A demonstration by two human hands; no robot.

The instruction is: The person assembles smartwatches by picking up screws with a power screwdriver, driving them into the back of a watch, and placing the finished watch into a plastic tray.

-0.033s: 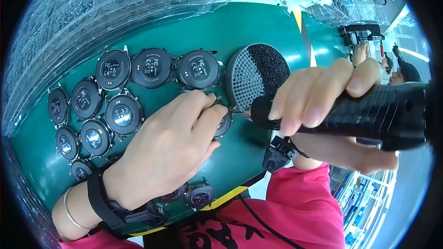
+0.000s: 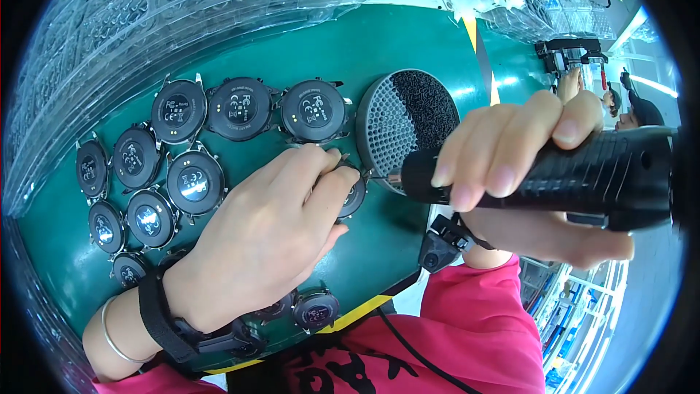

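Observation:
My left hand is closed round a round black watch case, pinching it against the green table; most of the case is hidden under my fingers. In my right hand is a black electric screwdriver, held nearly level. Its thin bit points left and meets the edge of the held watch case, as far as I can see. Just beyond the bit stands a round grey screw tray, with a dimpled plate on its left side and many small black screws heaped on its right.
Several black watch cases lie back up in rows left of my hands, with more near the front edge. Stacked clear plastic trays fill the far left. Yellow-black tape marks the table edge. Another person's hand shows at far right.
My right hand and the screwdriver have shifted slightly to the right, with the screwdriver's rear end a little higher. My left hand and the watch case have stayed put.

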